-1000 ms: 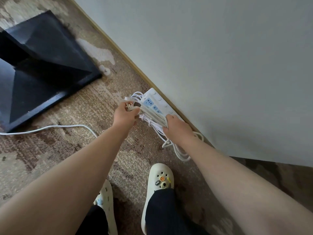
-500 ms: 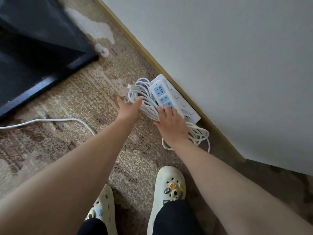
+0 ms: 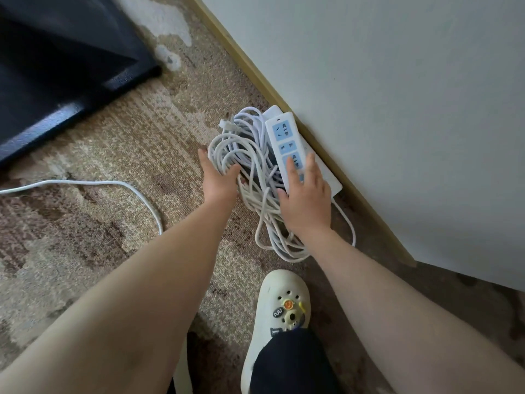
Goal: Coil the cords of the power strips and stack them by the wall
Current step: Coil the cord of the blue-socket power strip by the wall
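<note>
While left hand [image 3: 218,180] cups cords [image 3: 244,155], right hand [image 3: 306,194] flat.

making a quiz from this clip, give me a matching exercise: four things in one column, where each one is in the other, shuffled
Things:
1. top power strip
2. coiled cords
3. loose white cord
4. white clog

Places:
A. trailing alone across the carpet, far left
B. under the right hand's fingers, by the wall
C. bottom centre, on a foot
D. against the left hand, beside the strips

Pairs: 1-B, 2-D, 3-A, 4-C
</note>
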